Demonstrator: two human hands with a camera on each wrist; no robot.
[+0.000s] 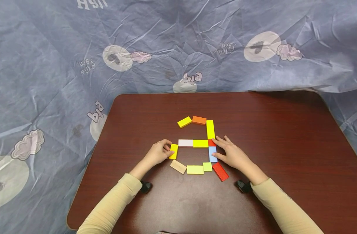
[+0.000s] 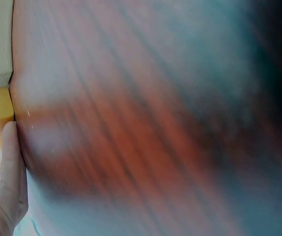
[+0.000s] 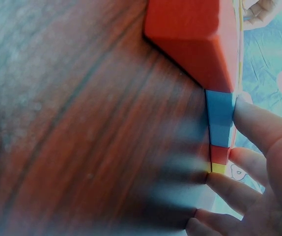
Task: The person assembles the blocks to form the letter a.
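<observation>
My left hand (image 1: 156, 153) pinches a yellow block (image 1: 174, 150) between thumb and fingers at the left end of a block figure laid flat on the table. That block stands beside the end of a white block (image 1: 185, 143), which meets a yellow-green block (image 1: 200, 143). On the other side, my right hand (image 1: 233, 154) has its thumb on a blue block (image 1: 212, 151) and its index finger at a small red block (image 1: 211, 143). Its other fingers are spread over the table. In the right wrist view, the blue block (image 3: 219, 118) lies beyond a larger red block (image 3: 195, 49).
Above the hands lie a slanted yellow block (image 1: 184, 122), an orange block (image 1: 199, 120) and an upright bright yellow block (image 1: 210, 129). Nearer are a wooden block (image 1: 178, 166), a pale yellow block (image 1: 195, 169), a green block (image 1: 207, 166) and a slanted red block (image 1: 220, 172).
</observation>
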